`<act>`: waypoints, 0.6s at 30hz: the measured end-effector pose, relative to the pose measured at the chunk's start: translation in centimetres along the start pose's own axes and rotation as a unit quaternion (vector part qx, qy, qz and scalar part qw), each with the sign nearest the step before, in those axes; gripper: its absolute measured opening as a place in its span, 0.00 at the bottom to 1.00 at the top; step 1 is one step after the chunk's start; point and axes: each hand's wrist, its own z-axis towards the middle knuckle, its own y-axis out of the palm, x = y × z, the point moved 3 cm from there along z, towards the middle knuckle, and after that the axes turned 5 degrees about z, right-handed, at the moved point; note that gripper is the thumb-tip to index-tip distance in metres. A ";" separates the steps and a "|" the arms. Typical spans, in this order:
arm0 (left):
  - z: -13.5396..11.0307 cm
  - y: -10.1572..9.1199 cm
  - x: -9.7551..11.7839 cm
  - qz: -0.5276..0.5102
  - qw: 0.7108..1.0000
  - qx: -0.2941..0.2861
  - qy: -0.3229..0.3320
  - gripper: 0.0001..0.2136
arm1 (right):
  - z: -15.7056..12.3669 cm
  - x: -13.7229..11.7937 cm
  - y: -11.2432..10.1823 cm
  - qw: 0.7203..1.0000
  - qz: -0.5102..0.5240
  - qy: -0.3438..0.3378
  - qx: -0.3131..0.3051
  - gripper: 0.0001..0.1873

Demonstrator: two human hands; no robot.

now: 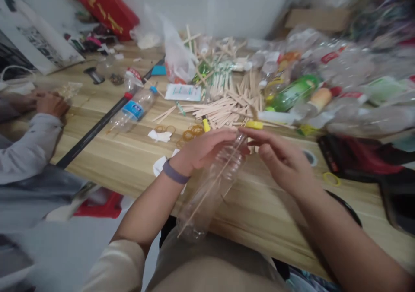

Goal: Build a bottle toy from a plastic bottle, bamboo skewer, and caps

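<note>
A clear plastic bottle (197,205) lies tilted in front of me, its base toward my body and its neck pointing away. My left hand (210,147) is closed around its upper part from the left. A thin wooden stick (199,207) runs lengthwise along the bottle; a shorter stick (228,187) juts out at its side. My right hand (282,156) reaches in from the right, fingers stretched to the bottle's neck and thumb held apart. Just beyond the fingertips sits a yellow cap (254,125); whether it touches the bottle I cannot tell.
Behind the bottle lie a heap of wooden sticks (223,110), rubber bands (193,133) and a labelled bottle (132,109). Many empty bottles (350,76) fill the right back. A red-and-black tool (359,158) rests at right. Another person's hands (52,104) work at left.
</note>
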 end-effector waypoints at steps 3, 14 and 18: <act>0.1 0.1 0.0 0.043 0.996 -0.074 0.000 0.09 | -0.3 0.2 -0.2 0.998 -0.029 -0.005 0.061 0.15; 0.2 -0.8 0.5 -0.021 0.998 -0.044 0.034 0.11 | -7.4 -3.3 4.4 0.984 -0.174 -0.006 0.036 0.18; 0.2 -0.8 0.5 -0.039 0.999 -0.020 0.024 0.11 | -8.7 -3.2 6.3 0.993 -0.115 0.022 0.013 0.07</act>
